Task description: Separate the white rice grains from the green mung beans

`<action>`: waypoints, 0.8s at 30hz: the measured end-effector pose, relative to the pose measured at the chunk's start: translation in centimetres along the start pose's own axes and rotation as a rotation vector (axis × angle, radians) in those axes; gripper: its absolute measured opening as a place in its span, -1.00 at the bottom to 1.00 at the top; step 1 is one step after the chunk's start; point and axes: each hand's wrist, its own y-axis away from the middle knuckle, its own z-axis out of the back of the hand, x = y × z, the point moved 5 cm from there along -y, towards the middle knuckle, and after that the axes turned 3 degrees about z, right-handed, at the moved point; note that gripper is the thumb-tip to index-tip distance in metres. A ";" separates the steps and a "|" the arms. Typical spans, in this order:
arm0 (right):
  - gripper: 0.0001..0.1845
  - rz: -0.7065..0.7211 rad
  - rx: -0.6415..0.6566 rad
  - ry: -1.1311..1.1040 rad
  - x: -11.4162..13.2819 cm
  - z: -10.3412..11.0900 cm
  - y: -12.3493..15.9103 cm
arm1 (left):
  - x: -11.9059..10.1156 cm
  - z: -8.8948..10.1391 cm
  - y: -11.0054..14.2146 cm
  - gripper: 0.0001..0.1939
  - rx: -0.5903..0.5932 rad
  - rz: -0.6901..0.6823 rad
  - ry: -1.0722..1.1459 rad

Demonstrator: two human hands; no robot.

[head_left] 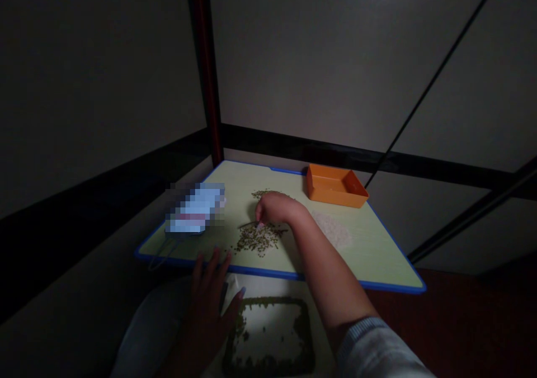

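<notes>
My right hand (274,207) reaches across the pale green tabletop (289,261) with its fingers pinched around a thin dark stick-like tool (249,224). Its exact kind is hard to make out in the dim light. Right under these fingers lies a loose pile of small green grains (260,241) mixed with whitish ones. My left hand (210,299) rests at the table's near edge, fingers spread and holding nothing. Partly behind my right hand is a smaller scatter of green grains (260,193). To the right of my forearm lies a pile of whitish grains (335,231).
An orange open box (335,185) stands at the back right corner. On the left is a blurred-out bright object (197,209), with a looped cord or wire (161,255) near it. Below the near edge sits a dark-rimmed tray (311,333). Walls enclose the table's far and left sides.
</notes>
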 end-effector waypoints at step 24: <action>-0.74 -0.173 -0.129 0.059 -2.8 2.4 0.8 | 1.8 -0.3 -0.4 -0.29 0.083 -0.007 -0.064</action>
